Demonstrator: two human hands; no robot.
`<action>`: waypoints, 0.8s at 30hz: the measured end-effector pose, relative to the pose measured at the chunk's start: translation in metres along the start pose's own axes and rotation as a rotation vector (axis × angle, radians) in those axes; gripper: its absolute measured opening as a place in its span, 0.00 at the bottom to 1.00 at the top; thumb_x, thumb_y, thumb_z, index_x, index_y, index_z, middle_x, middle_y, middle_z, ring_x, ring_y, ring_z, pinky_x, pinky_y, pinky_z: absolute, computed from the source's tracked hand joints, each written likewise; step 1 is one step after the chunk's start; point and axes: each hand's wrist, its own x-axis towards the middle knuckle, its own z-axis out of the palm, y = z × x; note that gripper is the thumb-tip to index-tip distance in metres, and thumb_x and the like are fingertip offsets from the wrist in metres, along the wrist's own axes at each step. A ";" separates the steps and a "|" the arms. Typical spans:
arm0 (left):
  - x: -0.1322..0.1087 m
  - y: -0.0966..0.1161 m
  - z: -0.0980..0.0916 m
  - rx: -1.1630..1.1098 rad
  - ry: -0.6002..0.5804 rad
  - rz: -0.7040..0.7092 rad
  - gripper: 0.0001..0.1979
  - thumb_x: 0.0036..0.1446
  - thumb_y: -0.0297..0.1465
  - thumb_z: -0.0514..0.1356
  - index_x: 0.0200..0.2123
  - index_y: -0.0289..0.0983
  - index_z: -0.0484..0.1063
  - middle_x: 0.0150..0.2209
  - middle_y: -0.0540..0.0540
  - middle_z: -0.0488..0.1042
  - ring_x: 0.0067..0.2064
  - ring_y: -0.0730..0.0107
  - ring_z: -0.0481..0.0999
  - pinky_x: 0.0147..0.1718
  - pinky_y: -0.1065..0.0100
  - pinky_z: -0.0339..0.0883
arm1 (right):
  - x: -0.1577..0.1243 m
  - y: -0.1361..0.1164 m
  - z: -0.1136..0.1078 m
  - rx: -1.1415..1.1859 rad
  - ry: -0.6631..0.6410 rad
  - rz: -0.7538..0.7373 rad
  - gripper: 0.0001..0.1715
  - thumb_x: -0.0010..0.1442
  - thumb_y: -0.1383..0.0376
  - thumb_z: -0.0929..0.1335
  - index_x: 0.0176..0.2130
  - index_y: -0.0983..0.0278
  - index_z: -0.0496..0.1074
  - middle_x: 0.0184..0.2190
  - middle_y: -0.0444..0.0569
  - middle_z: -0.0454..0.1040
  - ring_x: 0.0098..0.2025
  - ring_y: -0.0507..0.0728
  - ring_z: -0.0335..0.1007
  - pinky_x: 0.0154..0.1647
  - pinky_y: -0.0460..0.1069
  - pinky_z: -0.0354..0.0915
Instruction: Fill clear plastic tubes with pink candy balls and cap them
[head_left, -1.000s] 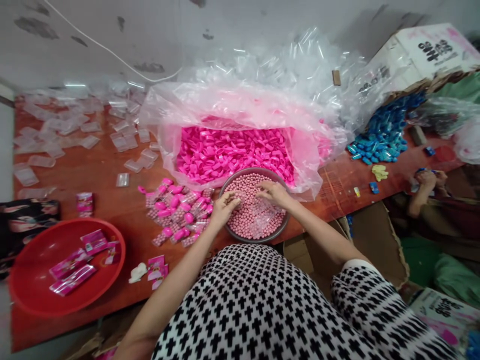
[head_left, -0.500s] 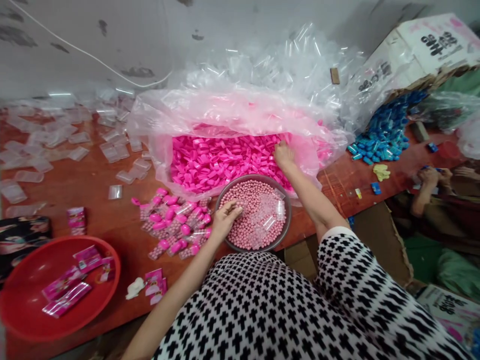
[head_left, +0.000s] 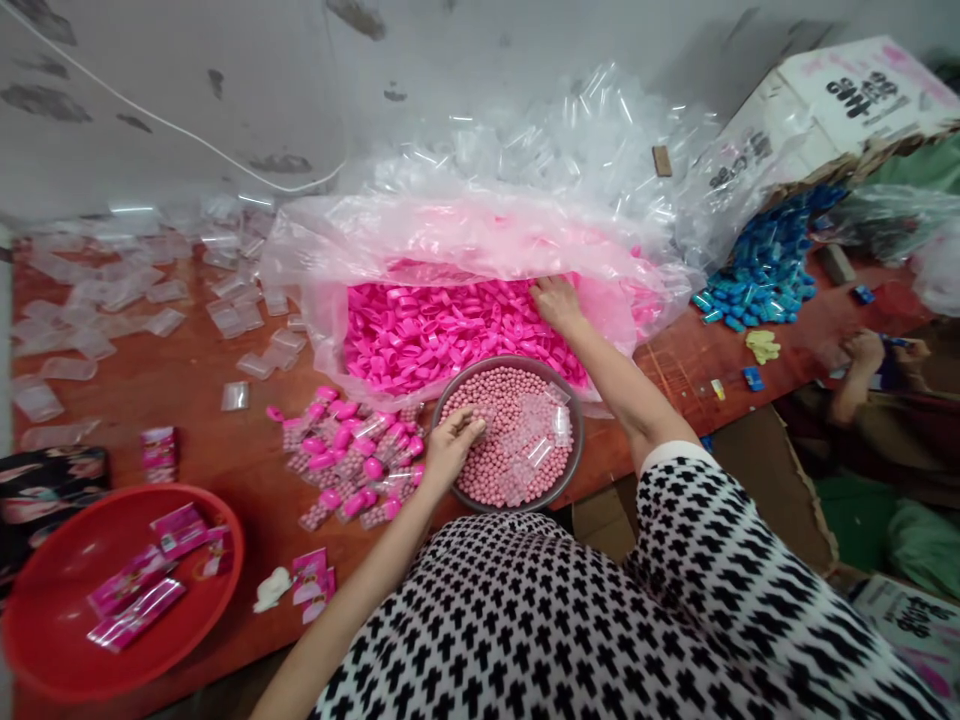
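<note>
Over the left rim of a dark round bowl full of pink beads, my left hand is closed in a pinch. A small clear container, hard to make out against the beads, seems to be between its fingertips. Several clear plastic containers lie on the beads at the bowl's right. My right hand reaches into an open plastic bag and touches the bright pink caps there; its fingertips are hidden among them. Left of the bowl lies a pile of bead-filled containers with pink caps.
A red basin with pink packets stands at the front left. Loose clear cases cover the back left. Behind the bag is a heap of clear plastic. Blue pieces and another person's hand are at the right.
My right hand has shifted slightly left over the pink caps. The left hand stays at the bowl's rim. The whole view has moved a little.
</note>
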 end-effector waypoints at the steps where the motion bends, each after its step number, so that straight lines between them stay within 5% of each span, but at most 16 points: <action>1: -0.001 0.002 -0.001 -0.007 0.006 0.002 0.27 0.39 0.45 0.69 0.40 0.35 0.74 0.37 0.44 0.77 0.36 0.66 0.77 0.38 0.62 0.73 | 0.001 0.001 -0.001 0.015 0.006 0.003 0.19 0.63 0.71 0.57 0.47 0.73 0.71 0.50 0.64 0.69 0.53 0.64 0.60 0.52 0.58 0.58; 7: -0.001 0.010 -0.001 -0.081 0.026 0.020 0.26 0.39 0.43 0.69 0.41 0.33 0.74 0.39 0.43 0.77 0.36 0.68 0.76 0.38 0.64 0.73 | -0.029 0.002 -0.015 0.387 0.114 0.154 0.17 0.56 0.64 0.66 0.44 0.70 0.69 0.39 0.57 0.74 0.40 0.60 0.67 0.43 0.54 0.63; 13: 0.007 0.025 0.023 -0.169 0.017 0.174 0.21 0.46 0.41 0.66 0.42 0.36 0.74 0.45 0.42 0.76 0.42 0.65 0.76 0.41 0.63 0.73 | -0.088 -0.044 -0.033 1.081 0.038 0.125 0.19 0.50 0.57 0.70 0.39 0.67 0.68 0.24 0.41 0.69 0.25 0.51 0.65 0.28 0.45 0.61; 16: 0.011 0.033 0.031 -0.216 -0.017 0.209 0.20 0.48 0.40 0.66 0.43 0.37 0.74 0.49 0.42 0.74 0.43 0.66 0.76 0.41 0.64 0.73 | -0.113 -0.075 -0.034 1.074 0.084 0.099 0.17 0.51 0.60 0.71 0.40 0.66 0.70 0.26 0.42 0.72 0.28 0.51 0.67 0.31 0.45 0.62; 20: 0.006 0.036 0.031 -0.226 -0.013 0.203 0.18 0.46 0.39 0.67 0.39 0.36 0.73 0.42 0.45 0.75 0.39 0.70 0.76 0.41 0.67 0.71 | -0.144 -0.115 -0.033 0.973 0.201 0.012 0.12 0.57 0.68 0.67 0.43 0.65 0.72 0.40 0.51 0.76 0.42 0.54 0.70 0.48 0.51 0.63; 24: 0.003 0.029 0.018 -0.195 0.076 0.187 0.19 0.41 0.38 0.69 0.35 0.34 0.73 0.35 0.47 0.76 0.36 0.73 0.75 0.40 0.70 0.70 | -0.162 -0.138 -0.026 1.312 0.176 0.089 0.13 0.58 0.66 0.67 0.44 0.64 0.72 0.42 0.49 0.75 0.45 0.53 0.71 0.50 0.50 0.64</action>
